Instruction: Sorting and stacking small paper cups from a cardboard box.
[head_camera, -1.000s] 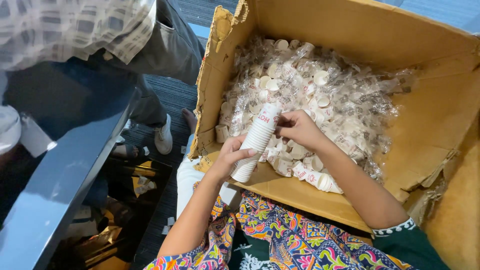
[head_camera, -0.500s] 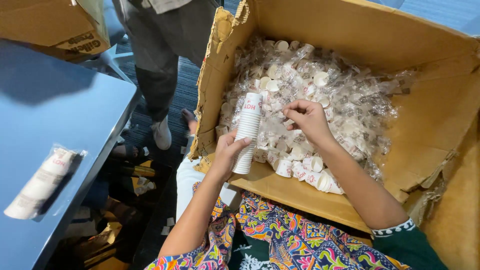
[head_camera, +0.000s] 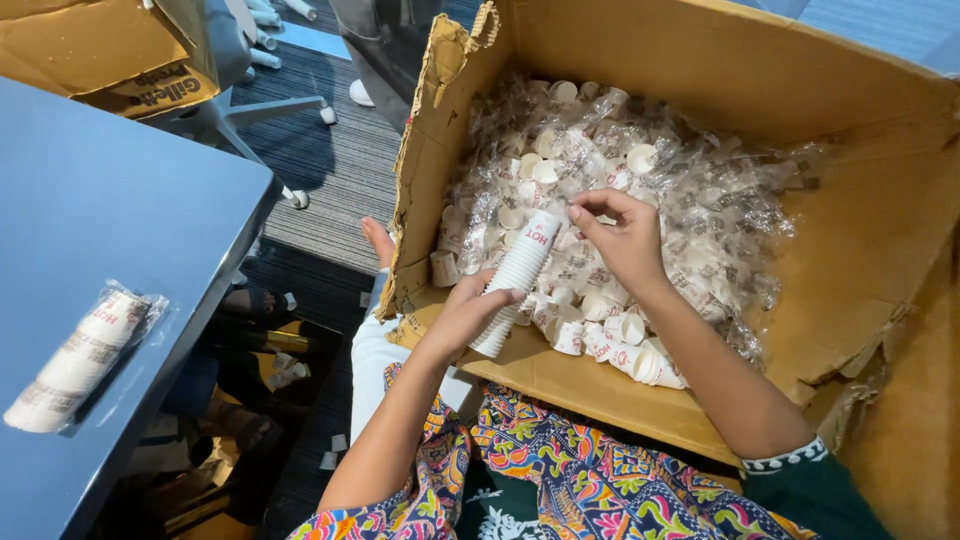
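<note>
The left hand (head_camera: 470, 310) is wrapped around a stack of nested white paper cups (head_camera: 518, 280) over the near edge of the cardboard box (head_camera: 880, 250); the right hand (head_camera: 620, 235) pinches its top cup; stacking seems underway; a further loose cup would need aligning squarely.

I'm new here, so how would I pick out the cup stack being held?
Look in the big cardboard box of loose white cups. Above its near edge, the left hand grips a long nested cup stack, right hand at its top. It alone stands tall and unwrapped.
</note>
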